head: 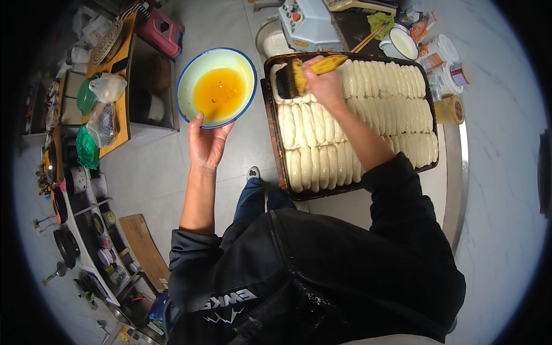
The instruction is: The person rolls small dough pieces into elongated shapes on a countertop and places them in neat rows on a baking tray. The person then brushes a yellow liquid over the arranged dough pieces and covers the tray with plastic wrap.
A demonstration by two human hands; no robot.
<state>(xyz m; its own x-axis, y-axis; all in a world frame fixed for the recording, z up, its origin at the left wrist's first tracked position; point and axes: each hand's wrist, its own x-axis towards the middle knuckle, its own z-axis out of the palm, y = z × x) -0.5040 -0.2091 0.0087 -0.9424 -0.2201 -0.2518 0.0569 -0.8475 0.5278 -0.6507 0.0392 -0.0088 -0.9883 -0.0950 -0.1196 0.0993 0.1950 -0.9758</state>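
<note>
My left hand [208, 144] holds a blue-rimmed enamel bowl [185, 92] by its near edge, thumb over the rim. Orange-yellow liquid, which looks like beaten egg, lies in the bowl. My right hand [323, 82] grips the yellow handle of a wide pastry brush [297, 77]. Its dark bristles are over the far left corner of a dark baking tray [278, 161], at the dough there. Three rows of long, pale dough strips [325, 166] fill the tray, packed side by side, many of them glossy. My right forearm hides part of the rows.
Beyond the tray stand a grey machine with buttons [310, 26], a metal bowl of white powder [274, 41] and a white enamel mug [399, 45]. Plastic tubs [444, 49] line the right wall. A wooden-topped table [123, 125] with bags and a shelf of pans are at left.
</note>
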